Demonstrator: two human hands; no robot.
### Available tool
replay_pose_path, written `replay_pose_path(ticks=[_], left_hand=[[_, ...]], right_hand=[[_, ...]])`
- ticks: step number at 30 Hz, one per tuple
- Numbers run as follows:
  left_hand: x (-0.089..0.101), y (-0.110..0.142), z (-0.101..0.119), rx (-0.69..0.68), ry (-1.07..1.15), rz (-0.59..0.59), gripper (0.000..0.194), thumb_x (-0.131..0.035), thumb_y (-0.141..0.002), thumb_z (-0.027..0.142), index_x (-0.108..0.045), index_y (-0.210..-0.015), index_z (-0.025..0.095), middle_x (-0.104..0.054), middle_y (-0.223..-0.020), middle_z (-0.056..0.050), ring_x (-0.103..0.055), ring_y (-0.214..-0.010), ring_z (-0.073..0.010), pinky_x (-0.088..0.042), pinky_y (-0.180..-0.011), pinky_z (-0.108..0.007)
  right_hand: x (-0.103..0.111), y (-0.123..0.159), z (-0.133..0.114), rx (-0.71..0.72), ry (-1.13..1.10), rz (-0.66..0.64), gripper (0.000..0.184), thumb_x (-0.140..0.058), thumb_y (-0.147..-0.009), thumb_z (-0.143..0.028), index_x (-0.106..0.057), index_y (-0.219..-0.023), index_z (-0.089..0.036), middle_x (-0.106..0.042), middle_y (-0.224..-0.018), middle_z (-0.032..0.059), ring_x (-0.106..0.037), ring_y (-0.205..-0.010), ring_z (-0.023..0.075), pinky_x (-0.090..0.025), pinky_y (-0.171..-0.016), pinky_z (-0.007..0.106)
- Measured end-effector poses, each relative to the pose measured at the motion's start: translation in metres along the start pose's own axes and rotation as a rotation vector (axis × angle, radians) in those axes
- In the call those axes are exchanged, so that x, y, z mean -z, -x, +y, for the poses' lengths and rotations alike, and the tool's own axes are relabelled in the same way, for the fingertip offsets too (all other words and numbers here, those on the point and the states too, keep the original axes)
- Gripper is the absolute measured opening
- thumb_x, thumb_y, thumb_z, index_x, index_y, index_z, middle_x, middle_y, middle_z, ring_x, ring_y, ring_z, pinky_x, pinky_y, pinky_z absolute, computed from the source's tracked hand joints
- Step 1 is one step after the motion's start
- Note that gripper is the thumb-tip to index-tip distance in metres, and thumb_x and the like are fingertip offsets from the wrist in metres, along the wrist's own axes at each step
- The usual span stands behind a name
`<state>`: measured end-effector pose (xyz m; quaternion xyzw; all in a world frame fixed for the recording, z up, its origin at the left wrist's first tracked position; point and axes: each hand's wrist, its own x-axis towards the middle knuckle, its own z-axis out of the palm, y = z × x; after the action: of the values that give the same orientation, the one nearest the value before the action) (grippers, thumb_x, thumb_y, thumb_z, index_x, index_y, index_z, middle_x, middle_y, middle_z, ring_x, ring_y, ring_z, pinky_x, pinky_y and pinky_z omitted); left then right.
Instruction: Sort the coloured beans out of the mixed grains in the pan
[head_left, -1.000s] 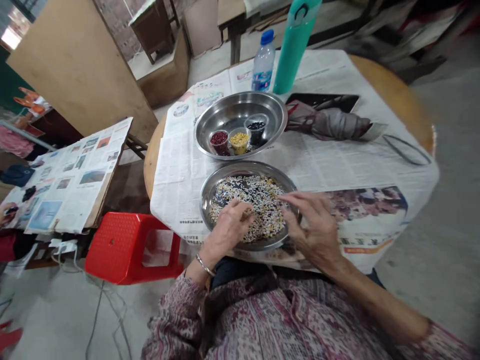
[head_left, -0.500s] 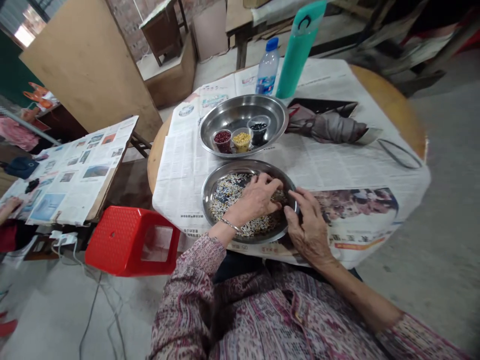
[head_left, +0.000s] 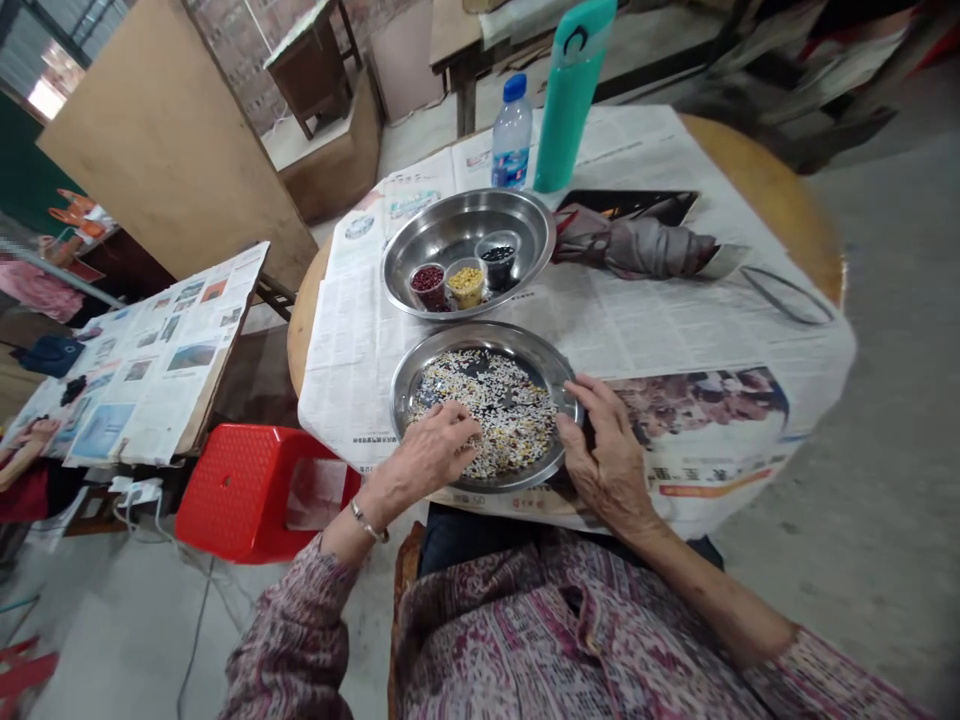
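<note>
A round metal plate (head_left: 405, 378) holds a spread of mixed grains (head_left: 491, 395), mostly white with yellow and dark ones among them. Over its front left part is my left hand (head_left: 435, 440), fingers bent down at the grains; whatever lies under the fingertips is hidden. My right hand (head_left: 611, 450) grips the plate's right rim, with thumb and fingers over the edge. Behind the plate, a metal basin (head_left: 517, 212) contains three clear cups: one of red beans (head_left: 429, 286), one of yellow kernels (head_left: 466, 284) and one of black beans (head_left: 498, 264).
A water bottle (head_left: 511, 135) and a green bottle (head_left: 571, 100) stand behind the basin. A folded grey umbrella (head_left: 645, 243) lies right of it on the newspaper (head_left: 705, 320). A red stool (head_left: 247, 490) stands left. Another person's hand (head_left: 34, 440) is at the left table.
My left hand has moved left and toward me, from the right part of the grains to the front left, uncovering the middle. My right hand stays at the rim. The view has shifted slightly.
</note>
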<state>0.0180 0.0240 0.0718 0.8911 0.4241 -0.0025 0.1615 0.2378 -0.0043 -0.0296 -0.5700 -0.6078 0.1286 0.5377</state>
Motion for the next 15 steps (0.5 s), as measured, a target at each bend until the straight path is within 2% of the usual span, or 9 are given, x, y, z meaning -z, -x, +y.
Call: replay_pose_path(ticks=[3, 7, 11, 15], left_hand=[[-0.002, 0.013, 0.004, -0.006, 0.008, -0.048, 0.009, -0.060, -0.096, 0.021, -0.064, -0.103, 0.021, -0.058, -0.115, -0.005, -0.058, -0.109, -0.0203, -0.056, -0.094, -0.036], [-0.015, 0.002, 0.013, -0.016, 0.031, -0.125, 0.017, -0.048, -0.102, 0.017, -0.063, -0.096, 0.020, -0.060, -0.098, -0.002, -0.061, -0.091, -0.0159, -0.057, -0.084, -0.030], [-0.024, -0.026, 0.016, 0.055, 0.037, -0.038, 0.019, -0.044, -0.102, 0.015, -0.062, -0.105, 0.019, -0.059, -0.104, -0.005, -0.061, -0.093, -0.0162, -0.058, -0.086, -0.033], [-0.021, -0.051, 0.009, 0.109, 0.043, 0.143, 0.023, -0.050, -0.098, 0.012, -0.058, -0.117, 0.021, -0.056, -0.119, -0.008, -0.059, -0.111, -0.0209, -0.056, -0.097, -0.040]], right_hand=[[0.001, 0.000, -0.002, -0.007, 0.001, -0.005, 0.040, -0.051, -0.099, -0.033, -0.056, -0.137, -0.024, -0.058, -0.142, 0.0144, -0.055, -0.133, 0.0291, -0.046, -0.111, 0.058], [0.002, 0.000, -0.002, -0.002, 0.011, -0.006, 0.040, -0.050, -0.099, -0.033, -0.056, -0.137, -0.024, -0.058, -0.142, 0.0150, -0.055, -0.133, 0.0291, -0.046, -0.110, 0.057], [0.003, -0.001, -0.003, -0.013, 0.018, -0.011, 0.040, -0.051, -0.099, -0.032, -0.056, -0.138, -0.025, -0.058, -0.142, 0.0142, -0.056, -0.132, 0.0294, -0.046, -0.111, 0.058], [0.004, -0.001, -0.004, -0.024, 0.027, -0.015, 0.041, -0.051, -0.099, -0.032, -0.055, -0.138, -0.025, -0.059, -0.142, 0.0138, -0.057, -0.131, 0.0292, -0.046, -0.112, 0.058]])
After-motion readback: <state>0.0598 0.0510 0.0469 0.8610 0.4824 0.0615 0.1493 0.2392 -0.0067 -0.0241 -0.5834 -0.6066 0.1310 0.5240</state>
